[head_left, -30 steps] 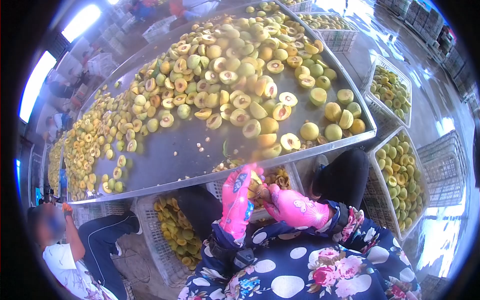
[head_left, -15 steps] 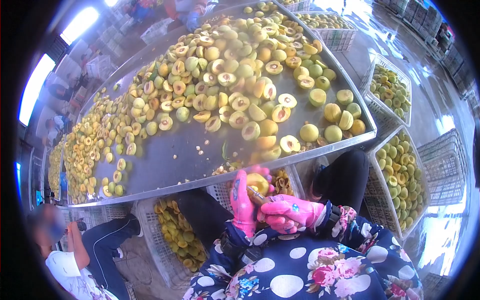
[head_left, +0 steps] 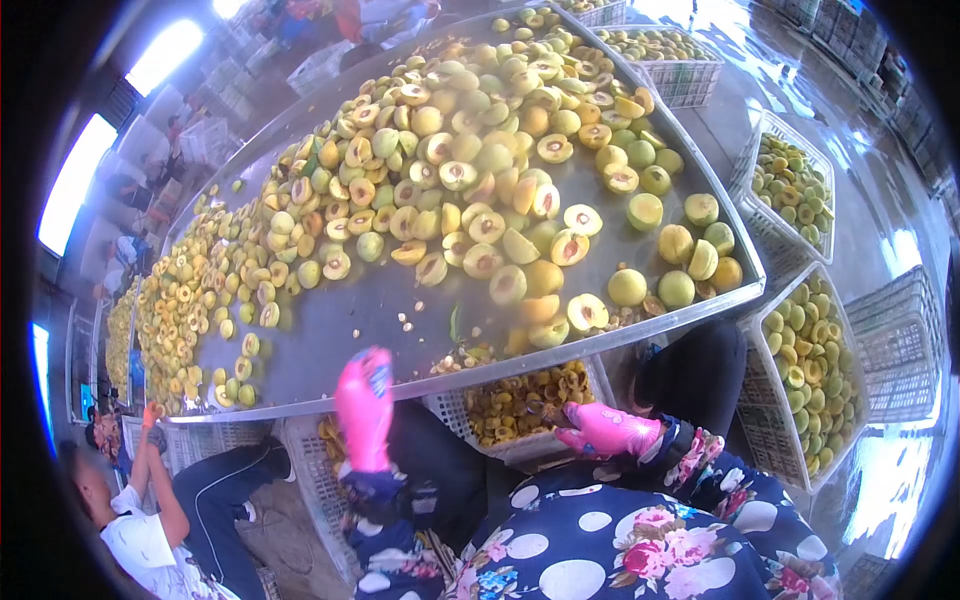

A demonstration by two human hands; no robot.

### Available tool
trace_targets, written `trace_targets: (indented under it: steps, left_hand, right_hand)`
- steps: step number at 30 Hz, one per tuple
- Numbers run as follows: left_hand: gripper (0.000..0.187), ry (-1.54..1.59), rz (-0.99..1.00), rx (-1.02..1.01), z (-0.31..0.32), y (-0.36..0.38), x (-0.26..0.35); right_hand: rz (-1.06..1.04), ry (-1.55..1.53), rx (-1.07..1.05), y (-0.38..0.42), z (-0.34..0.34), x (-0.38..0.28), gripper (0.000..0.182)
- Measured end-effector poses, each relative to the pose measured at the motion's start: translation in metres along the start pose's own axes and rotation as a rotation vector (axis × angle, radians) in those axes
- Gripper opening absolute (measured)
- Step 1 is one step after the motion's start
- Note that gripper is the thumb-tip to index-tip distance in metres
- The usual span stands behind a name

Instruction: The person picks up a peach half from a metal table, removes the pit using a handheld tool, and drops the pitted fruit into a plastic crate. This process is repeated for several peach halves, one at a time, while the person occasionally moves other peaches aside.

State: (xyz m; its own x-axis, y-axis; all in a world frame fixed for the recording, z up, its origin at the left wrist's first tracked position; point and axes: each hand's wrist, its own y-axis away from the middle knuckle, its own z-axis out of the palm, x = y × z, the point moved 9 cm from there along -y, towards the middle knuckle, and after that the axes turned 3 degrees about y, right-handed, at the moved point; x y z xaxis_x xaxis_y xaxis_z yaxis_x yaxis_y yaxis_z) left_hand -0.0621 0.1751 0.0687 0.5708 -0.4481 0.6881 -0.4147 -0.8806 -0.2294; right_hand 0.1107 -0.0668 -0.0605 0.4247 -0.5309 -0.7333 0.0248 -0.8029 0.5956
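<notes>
My left hand (head_left: 364,412), in a pink glove, is raised at the near edge of the steel table (head_left: 290,352). Motion smears its fingers, and its palm is hidden. Below it stands the left crate (head_left: 318,490), whose contents my sleeve mostly covers. My right hand (head_left: 612,430), also pink-gloved, is closed low over my lap around a small pitting tool (head_left: 545,408), with the thin tip pointing left. Just beyond that hand, under the table edge, a crate (head_left: 452,412) holds brownish-yellow fruit pieces (head_left: 520,400). Halved yellow-green stone fruit (head_left: 480,225) is heaped on the table.
Fruit-filled crates stand to the right, one nearby (head_left: 790,440) and another farther back (head_left: 745,185). Stacked crates (head_left: 900,350) stand beyond on wet floor. A seated person (head_left: 150,530) is at the left. Small pale kernels (head_left: 405,320) lie on the table near its raised rim.
My left hand has left the fruit it held against the tool and swung left to the table edge. My right hand has shifted slightly right, and the fruit is gone from between my hands.
</notes>
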Motion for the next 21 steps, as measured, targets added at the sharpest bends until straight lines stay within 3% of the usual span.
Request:
trace_targets:
  steps: [1, 3, 5, 6, 8, 10, 13, 15, 16, 21]
  left_hand:
    - [0.036, 0.101, 0.0, -0.074, 0.03, -0.014, 0.025]
    - [0.039, -0.035, 0.034, -0.173, 0.088, -0.037, 0.065]
    - [0.04, -0.028, -0.024, -0.324, 0.157, -0.054, 0.066]
    - [0.043, -0.051, -0.07, -0.395, 0.177, -0.054, 0.072]
    - [0.046, -0.043, -0.077, -0.479, 0.204, -0.052, 0.078]
    - [0.042, 0.311, -0.146, -0.477, 0.225, -0.049, 0.056]
    - [0.037, 0.663, -0.334, -0.443, 0.216, -0.042, 0.054]
    - [0.037, 0.807, -0.466, -0.4, 0.201, -0.034, 0.053]
    - [0.035, 1.064, -0.551, -0.411, 0.202, -0.027, 0.053]
    - [0.036, 1.457, -0.603, -0.536, 0.163, 0.009, 0.066]
  right_hand:
    - [-0.005, -0.027, 0.016, 0.002, -0.001, 0.001, 0.03]
    - [-0.086, -0.014, 0.099, 0.006, -0.003, 0.003, 0.03]
    - [-0.236, 0.071, 0.234, 0.011, -0.008, 0.008, 0.03]
    - [-0.088, -0.041, 0.124, 0.021, -0.015, 0.003, 0.03]
    - [-0.046, -0.111, 0.131, 0.03, -0.023, 0.006, 0.03]
    - [-0.043, -0.239, 0.149, 0.025, -0.015, 0.025, 0.029]
    - [-0.071, -0.296, 0.201, 0.034, -0.034, 0.005, 0.027]
    - [-0.083, -0.568, 0.138, 0.041, -0.04, -0.012, 0.025]
    - [-0.073, -0.653, 0.119, 0.041, -0.039, -0.014, 0.024]
    - [-0.144, -0.695, 0.138, 0.045, -0.055, -0.046, 0.025]
